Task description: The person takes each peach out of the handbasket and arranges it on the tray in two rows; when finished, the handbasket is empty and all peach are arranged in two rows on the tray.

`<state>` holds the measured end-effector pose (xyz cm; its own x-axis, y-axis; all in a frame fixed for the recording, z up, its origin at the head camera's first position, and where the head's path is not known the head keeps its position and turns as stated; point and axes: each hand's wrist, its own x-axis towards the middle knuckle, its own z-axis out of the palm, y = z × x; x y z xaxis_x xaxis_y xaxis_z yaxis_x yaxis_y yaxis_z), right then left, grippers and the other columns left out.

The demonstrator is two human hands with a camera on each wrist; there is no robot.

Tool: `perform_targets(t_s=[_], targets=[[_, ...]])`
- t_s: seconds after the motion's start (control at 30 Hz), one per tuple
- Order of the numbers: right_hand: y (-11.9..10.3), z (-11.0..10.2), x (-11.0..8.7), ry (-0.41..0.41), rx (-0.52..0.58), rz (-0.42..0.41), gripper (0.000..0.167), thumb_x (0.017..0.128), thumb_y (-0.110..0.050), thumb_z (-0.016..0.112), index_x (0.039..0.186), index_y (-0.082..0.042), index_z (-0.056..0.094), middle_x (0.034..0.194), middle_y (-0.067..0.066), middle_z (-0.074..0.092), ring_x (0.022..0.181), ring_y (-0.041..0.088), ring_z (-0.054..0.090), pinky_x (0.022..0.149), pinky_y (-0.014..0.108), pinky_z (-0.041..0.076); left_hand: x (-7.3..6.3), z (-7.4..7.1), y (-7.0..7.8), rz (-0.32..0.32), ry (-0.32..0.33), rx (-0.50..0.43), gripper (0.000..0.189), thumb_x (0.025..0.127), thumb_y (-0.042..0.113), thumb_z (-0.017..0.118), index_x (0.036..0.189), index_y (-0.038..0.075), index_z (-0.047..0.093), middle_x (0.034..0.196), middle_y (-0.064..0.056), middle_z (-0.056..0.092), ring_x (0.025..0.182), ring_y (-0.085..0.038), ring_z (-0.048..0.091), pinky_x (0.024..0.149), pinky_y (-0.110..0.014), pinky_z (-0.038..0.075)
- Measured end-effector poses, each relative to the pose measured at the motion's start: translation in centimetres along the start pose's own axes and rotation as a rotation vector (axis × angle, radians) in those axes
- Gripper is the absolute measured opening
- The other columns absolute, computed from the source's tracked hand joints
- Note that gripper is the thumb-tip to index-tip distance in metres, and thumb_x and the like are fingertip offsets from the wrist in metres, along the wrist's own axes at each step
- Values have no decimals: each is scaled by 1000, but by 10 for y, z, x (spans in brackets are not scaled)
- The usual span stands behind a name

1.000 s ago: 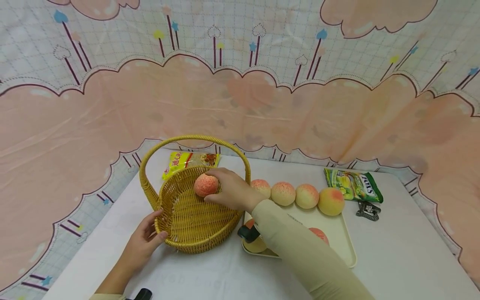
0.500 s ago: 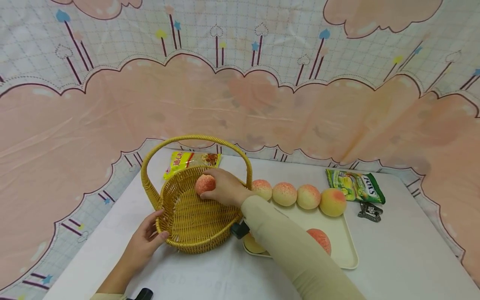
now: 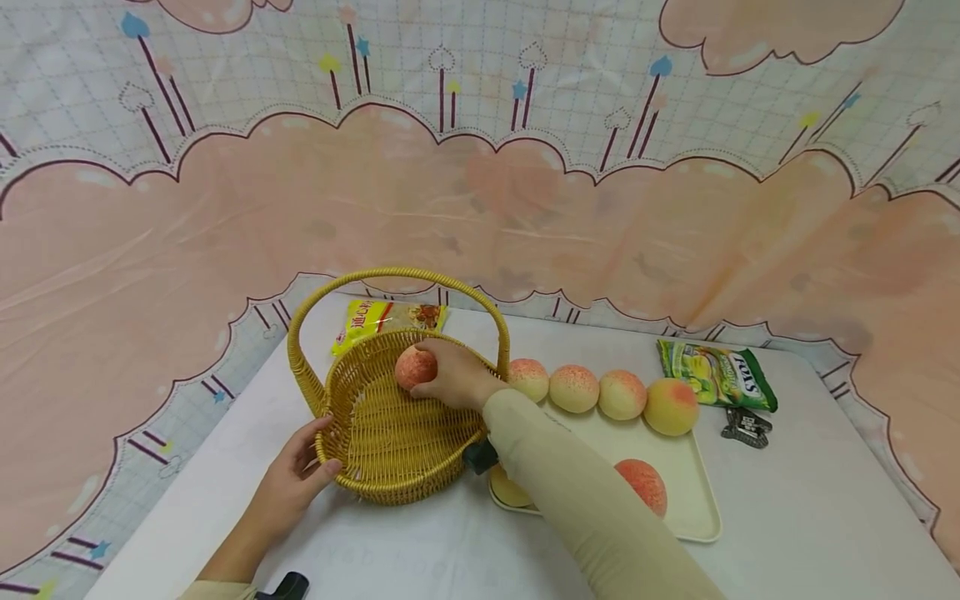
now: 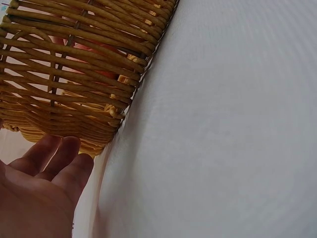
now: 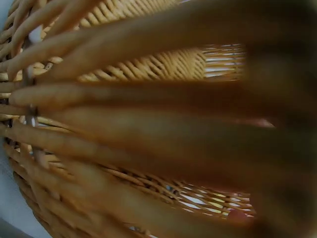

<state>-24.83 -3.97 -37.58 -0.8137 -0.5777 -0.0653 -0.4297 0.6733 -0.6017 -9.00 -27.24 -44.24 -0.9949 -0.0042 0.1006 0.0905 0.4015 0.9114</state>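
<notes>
A golden wicker basket (image 3: 405,492) with a tall arched handle stands on the table. At its left rim my left hand (image 3: 281,483) grips the edge, thumb and fingers on the weave; the left wrist view has this hand's fingertips (image 4: 74,168) against the outer wall. My right hand (image 3: 457,375) reaches in under the handle and holds a reddish peach (image 3: 415,368) by the basket's back wall. Blurred wicker strands fill most of the right wrist view and hide that hand's grip.
Right of the basket lies a cream tray (image 3: 693,492). Several peaches (image 3: 573,388) line its back; another peach (image 3: 643,487) is partly behind the right sleeve. Farther back are a yellow food packet (image 3: 367,321), a green FOX'S bag (image 3: 720,375) and a small black wrapper (image 3: 746,427).
The right forearm has shifted left, uncovering more of a peach on the tray. The right hand covers more of the held peach's side. My left hand stays on the basket rim.
</notes>
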Motion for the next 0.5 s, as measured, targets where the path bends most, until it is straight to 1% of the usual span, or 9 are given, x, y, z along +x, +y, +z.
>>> perform_targets(t_s=[0.23,0.37,0.5], targets=[[4,3,2,-30,20,-4,73,89,-26,78,152,-17,41,154,5,42,134,26,46,105,43,44,1,0,-1,25,1,3,60,100,10,62,150,-3,31,153,-32,27,134,-52,37,91,-2,34],[4,3,2,-21,8,3,72,91,-25,77,152,-16,42,153,9,40,133,27,46,104,42,45,0,-1,-2,27,0,-5,60,100,9,62,150,-3,31,153,-33,27,134,-52,37,90,-2,35],[3,5,1,-11,-4,49,70,93,-30,74,154,-17,41,149,16,35,128,29,48,100,42,48,-1,0,-3,24,3,-9,60,100,9,61,150,-3,31,153,-32,27,134,-52,37,91,-2,34]])
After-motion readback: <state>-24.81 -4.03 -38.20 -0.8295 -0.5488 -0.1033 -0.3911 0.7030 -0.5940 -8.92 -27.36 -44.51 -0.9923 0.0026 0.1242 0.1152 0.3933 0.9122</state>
